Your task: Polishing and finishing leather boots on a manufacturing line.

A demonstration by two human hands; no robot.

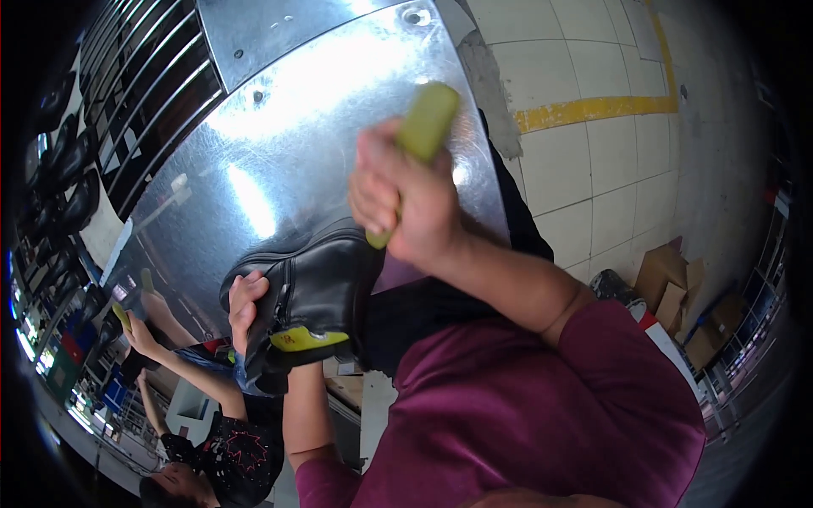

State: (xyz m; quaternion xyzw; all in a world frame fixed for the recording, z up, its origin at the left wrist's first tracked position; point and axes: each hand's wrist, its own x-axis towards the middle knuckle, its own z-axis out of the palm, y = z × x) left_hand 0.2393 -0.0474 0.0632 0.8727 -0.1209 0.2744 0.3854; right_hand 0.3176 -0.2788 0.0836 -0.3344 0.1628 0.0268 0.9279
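Showing glossy black over the boot, bright yellow-green on its panel, and small reddish marks there. Showing dull olive-yellow on the handheld block. Gleaming silver across the metal tabletop, whitening in patches of glare and tinting purple near the shirt, in plain deep maroon. Running yellow along a worn stripe over cream floor tiles with darker grid lines. Displaying black, flecked white, with a red leaf outline, on the co-worker's top. Showing brown on the cartons.
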